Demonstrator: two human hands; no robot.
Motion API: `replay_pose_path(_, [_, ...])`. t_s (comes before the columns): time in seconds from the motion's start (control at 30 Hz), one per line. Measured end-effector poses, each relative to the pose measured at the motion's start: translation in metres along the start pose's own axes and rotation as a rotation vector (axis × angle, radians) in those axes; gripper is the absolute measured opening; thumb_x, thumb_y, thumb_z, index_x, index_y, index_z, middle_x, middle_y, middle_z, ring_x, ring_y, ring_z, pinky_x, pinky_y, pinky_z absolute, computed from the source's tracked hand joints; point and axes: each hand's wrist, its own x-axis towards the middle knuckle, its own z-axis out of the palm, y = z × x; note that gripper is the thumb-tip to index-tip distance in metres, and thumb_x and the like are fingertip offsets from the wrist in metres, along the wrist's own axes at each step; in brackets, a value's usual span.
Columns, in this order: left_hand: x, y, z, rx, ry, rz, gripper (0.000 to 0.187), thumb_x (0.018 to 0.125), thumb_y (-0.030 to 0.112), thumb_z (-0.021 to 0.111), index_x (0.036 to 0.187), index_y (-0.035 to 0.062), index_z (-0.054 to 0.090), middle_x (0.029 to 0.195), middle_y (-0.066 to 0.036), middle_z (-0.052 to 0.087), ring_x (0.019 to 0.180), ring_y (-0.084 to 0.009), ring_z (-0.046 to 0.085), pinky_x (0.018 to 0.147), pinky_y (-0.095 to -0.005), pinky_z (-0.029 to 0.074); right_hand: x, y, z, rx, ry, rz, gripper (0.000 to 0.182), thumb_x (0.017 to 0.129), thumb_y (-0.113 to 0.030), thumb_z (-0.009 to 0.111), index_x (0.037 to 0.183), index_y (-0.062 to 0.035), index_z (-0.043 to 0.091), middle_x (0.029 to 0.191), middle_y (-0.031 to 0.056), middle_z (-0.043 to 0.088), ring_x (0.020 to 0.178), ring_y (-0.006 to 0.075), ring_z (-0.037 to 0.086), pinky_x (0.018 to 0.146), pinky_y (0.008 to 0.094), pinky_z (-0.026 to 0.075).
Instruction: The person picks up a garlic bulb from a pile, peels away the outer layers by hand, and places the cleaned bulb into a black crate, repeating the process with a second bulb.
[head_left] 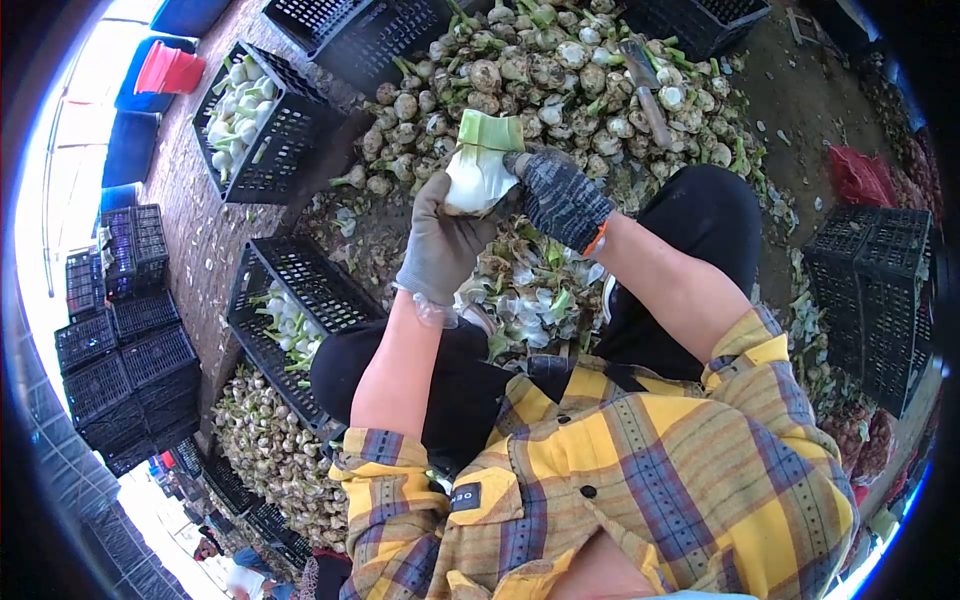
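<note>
A large white garlic bulb (pixel 478 183) with a short, cut green stem is raised in front of me, stem pointing away. My left hand (pixel 445 238), in a grey glove, grips it from the left and below. On the right side, my right hand (pixel 562 198), in a dark mottled knit glove, pinches the bulb's outer skin; its fingertips are partly hidden. Beyond both hands lies a heap of untrimmed garlic bulbs (pixel 520 75). A knife with a wooden handle (pixel 654 118) rests on the heap. Peeled skins (pixel 535 310) litter the ground between my feet.
Black crates holding cleaned garlic stand at left, one upper (pixel 285 150) and one lower (pixel 300 275). Another garlic pile (pixel 270 440) lies lower left. Stacked black crates are at far left (pixel 140 380) and right (pixel 870 290). A red bucket (pixel 170 70) sits upper left. People show at bottom left.
</note>
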Motion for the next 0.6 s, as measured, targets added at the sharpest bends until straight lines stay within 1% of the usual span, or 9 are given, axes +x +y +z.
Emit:
replay_pose_path(0.03, [-0.002, 0.001, 0.001, 0.012, 0.000, -0.014, 0.045, 0.086, 0.035, 0.056, 0.123, 0.0117, 0.047, 0.105, -0.002, 0.058, 0.085, -0.0139, 0.059, 0.066, -0.0279, 0.052, 0.000, 0.000, -0.002, 0.128, -0.028, 0.053, 0.024, 0.087, -0.014, 0.050, 0.103, 0.0009, 0.059, 0.090, 0.0107, 0.064, 0.078, 0.0178, 0.059, 0.072, 0.0292, 0.047])
replay_pose_path(0.07, [-0.003, 0.002, 0.001, 0.025, -0.001, -0.026, 0.045, 0.085, 0.035, 0.057, 0.123, 0.0122, 0.047, 0.105, -0.002, 0.058, 0.085, -0.0136, 0.059, 0.066, -0.0276, 0.051, 0.003, 0.001, -0.002, -0.086, 0.015, -0.035, 0.024, 0.086, -0.013, 0.050, 0.104, 0.0015, 0.058, 0.091, 0.0117, 0.064, 0.079, 0.0189, 0.059, 0.073, 0.0300, 0.047])
replay_pose_path(0.17, [-0.003, -0.009, 0.007, 0.366, 0.107, 0.141, 0.044, 0.084, 0.032, 0.058, 0.121, 0.0104, 0.048, 0.104, -0.003, 0.058, 0.085, -0.0131, 0.058, 0.068, -0.0272, 0.051, 0.001, -0.001, -0.001, -0.686, 0.111, -0.292, 0.028, 0.085, -0.013, 0.051, 0.107, 0.0042, 0.056, 0.097, 0.0155, 0.064, 0.084, 0.0228, 0.060, 0.079, 0.0325, 0.046])
replay_pose_path(0.27, [0.004, -0.004, -0.002, 0.278, 0.026, 0.155, 0.053, 0.081, 0.025, 0.064, 0.124, 0.0055, 0.039, 0.108, -0.009, 0.057, 0.094, -0.0215, 0.059, 0.075, -0.0383, 0.054, 0.004, 0.004, -0.004, -0.560, 0.062, -0.243, 0.028, 0.086, -0.013, 0.051, 0.108, 0.0035, 0.057, 0.096, 0.0149, 0.064, 0.085, 0.0223, 0.060, 0.079, 0.0306, 0.046])
replay_pose_path(0.3, [0.001, -0.003, -0.004, 0.283, 0.007, 0.112, 0.052, 0.081, 0.029, 0.065, 0.122, 0.0051, 0.042, 0.108, -0.010, 0.057, 0.094, -0.0211, 0.059, 0.077, -0.0384, 0.054, 0.004, 0.008, -0.003, -0.294, 0.050, -0.230, 0.024, 0.088, -0.015, 0.050, 0.104, 0.0015, 0.058, 0.092, 0.0132, 0.064, 0.082, 0.0237, 0.061, 0.075, 0.0313, 0.048])
replay_pose_path(0.37, [0.001, -0.006, -0.007, 0.142, -0.015, 0.030, 0.051, 0.081, 0.030, 0.064, 0.120, 0.0046, 0.044, 0.107, -0.011, 0.057, 0.092, -0.0207, 0.060, 0.075, -0.0368, 0.054, 0.004, 0.009, -0.016, -0.605, -0.037, -0.319, 0.022, 0.089, -0.016, 0.049, 0.101, -0.0001, 0.059, 0.089, 0.0115, 0.064, 0.078, 0.0230, 0.061, 0.072, 0.0311, 0.049])
replay_pose_path(0.47, [0.003, -0.004, -0.016, -0.035, -0.133, -0.037, 0.049, 0.081, 0.032, 0.063, 0.118, 0.0039, 0.047, 0.107, -0.011, 0.058, 0.089, -0.0203, 0.061, 0.072, -0.0335, 0.055, 0.005, 0.016, -0.016, -0.419, -0.103, -0.349, 0.019, 0.090, -0.016, 0.048, 0.096, -0.0023, 0.059, 0.083, 0.0098, 0.062, 0.073, 0.0204, 0.061, 0.065, 0.0302, 0.049])
replay_pose_path(0.53, [0.004, 0.000, -0.021, -0.115, -0.206, -0.080, 0.049, 0.082, 0.032, 0.062, 0.118, 0.0035, 0.047, 0.107, -0.011, 0.058, 0.088, -0.0203, 0.061, 0.070, -0.0322, 0.055, 0.004, 0.015, -0.011, -0.129, -0.059, -0.145, 0.020, 0.089, -0.016, 0.048, 0.098, -0.0013, 0.059, 0.084, 0.0104, 0.063, 0.075, 0.0208, 0.062, 0.066, 0.0304, 0.049])
replay_pose_path(0.6, [0.005, -0.003, -0.015, 0.023, -0.082, -0.033, 0.052, 0.082, 0.032, 0.063, 0.121, 0.0037, 0.045, 0.105, -0.010, 0.058, 0.086, -0.0189, 0.061, 0.069, -0.0309, 0.053, 0.004, 0.007, -0.008, 0.044, 0.009, -0.011, 0.021, 0.089, -0.015, 0.047, 0.099, -0.0003, 0.059, 0.085, 0.0110, 0.063, 0.077, 0.0223, 0.062, 0.068, 0.0315, 0.049])
